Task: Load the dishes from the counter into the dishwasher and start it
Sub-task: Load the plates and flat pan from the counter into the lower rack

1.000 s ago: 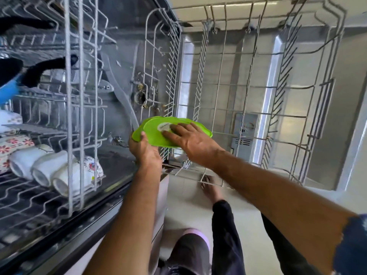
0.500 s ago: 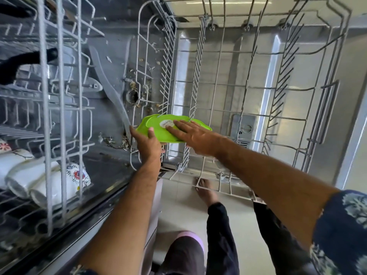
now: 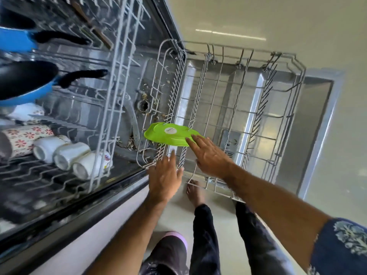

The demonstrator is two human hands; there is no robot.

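A: Where is the green plate?

B: On the tines of the pulled-out lower rack, lying nearly flat, its long axis running left to right. One plate; the rack holds nothing else that I can see.

A: And the hands?

B: The right hand has straight fingers touching the plate's right edge. The left hand is released, just short of it.

A: The upper rack?

B: Three white mugs on their sides, one floral mug, two blue pans.
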